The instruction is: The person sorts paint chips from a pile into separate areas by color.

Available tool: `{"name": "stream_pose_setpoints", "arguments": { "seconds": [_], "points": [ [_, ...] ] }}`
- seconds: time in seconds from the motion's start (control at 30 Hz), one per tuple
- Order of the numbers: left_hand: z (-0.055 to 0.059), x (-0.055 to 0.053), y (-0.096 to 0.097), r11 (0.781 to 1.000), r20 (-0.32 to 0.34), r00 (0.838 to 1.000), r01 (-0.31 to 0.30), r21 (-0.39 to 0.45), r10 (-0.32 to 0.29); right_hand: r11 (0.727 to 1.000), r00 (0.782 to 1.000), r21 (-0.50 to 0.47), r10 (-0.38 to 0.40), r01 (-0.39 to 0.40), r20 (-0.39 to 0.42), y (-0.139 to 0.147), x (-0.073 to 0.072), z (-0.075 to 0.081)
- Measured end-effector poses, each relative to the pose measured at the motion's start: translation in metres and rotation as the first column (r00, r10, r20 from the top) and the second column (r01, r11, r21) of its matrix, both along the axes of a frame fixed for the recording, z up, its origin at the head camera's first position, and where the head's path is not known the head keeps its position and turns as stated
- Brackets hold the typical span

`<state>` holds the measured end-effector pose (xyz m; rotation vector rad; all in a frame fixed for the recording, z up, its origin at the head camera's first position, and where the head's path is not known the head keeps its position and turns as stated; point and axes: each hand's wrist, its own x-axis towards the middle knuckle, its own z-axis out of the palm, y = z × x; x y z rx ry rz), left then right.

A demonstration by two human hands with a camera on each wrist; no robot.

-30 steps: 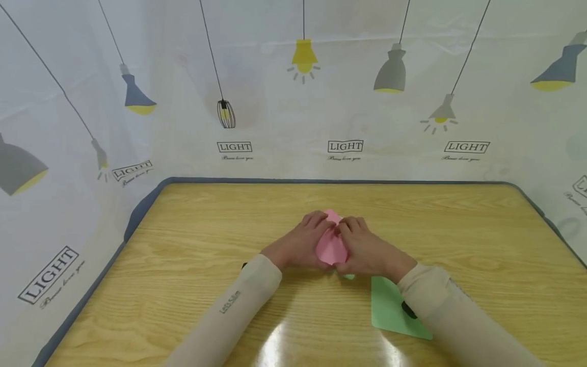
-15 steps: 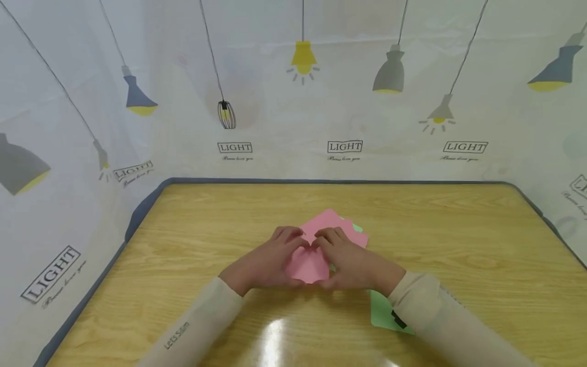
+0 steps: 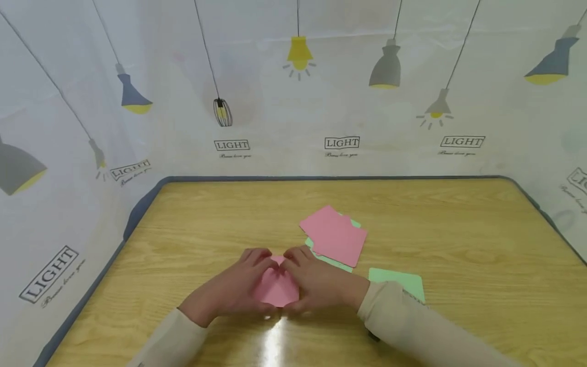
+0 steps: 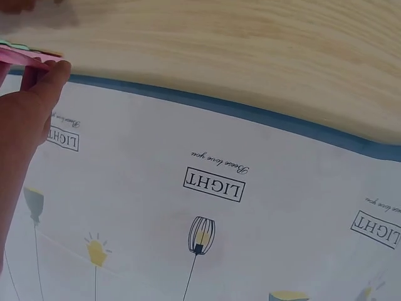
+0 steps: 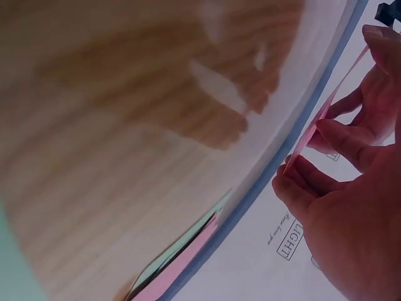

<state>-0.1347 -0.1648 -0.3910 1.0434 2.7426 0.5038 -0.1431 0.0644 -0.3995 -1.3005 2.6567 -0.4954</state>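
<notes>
A pink card (image 3: 277,291) is held by both hands in front of the person, at the near middle of the table. My left hand (image 3: 233,286) grips its left edge, and my right hand (image 3: 321,283) grips its right edge. In the right wrist view the pink card (image 5: 318,119) appears edge-on between the fingers and thumbs, over the wood. My left hand (image 4: 28,110) reaches in from the left side of the left wrist view. Behind the right hand lies a loose pile of pink cards (image 3: 337,234) with green cards (image 3: 352,222) under them.
A separate green card (image 3: 398,280) lies right of the pile, partly covered by the right sleeve (image 3: 390,311). The wooden table (image 3: 183,229) has a blue edge (image 3: 275,179), with a white lamp-print sheet (image 3: 275,112) rising behind it.
Both hands have moved left and toward the person, carrying the pink card away from the pile. The pile they covered now shows. More of the right green card's far side is uncovered.
</notes>
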Motion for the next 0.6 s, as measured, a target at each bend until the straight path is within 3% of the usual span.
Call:
{"name": "stream_pose_setpoints", "arguments": {
  "seconds": [0.33, 0.6],
  "points": [
    [-0.01, 0.011, -0.011, 1.0, -0.015, 1.0, 0.012, 0.005, -0.012, 0.998, 1.0, 0.053, 0.028, -0.028, 0.005, -0.016, 0.005, -0.008],
    [-0.014, 0.013, -0.014, 1.0, -0.014, 1.0, -0.002, 0.011, 0.002, 0.989, 0.996, 0.146, 0.046, -0.034, -0.077, -0.02, 0.008, -0.008]
  ]
}}
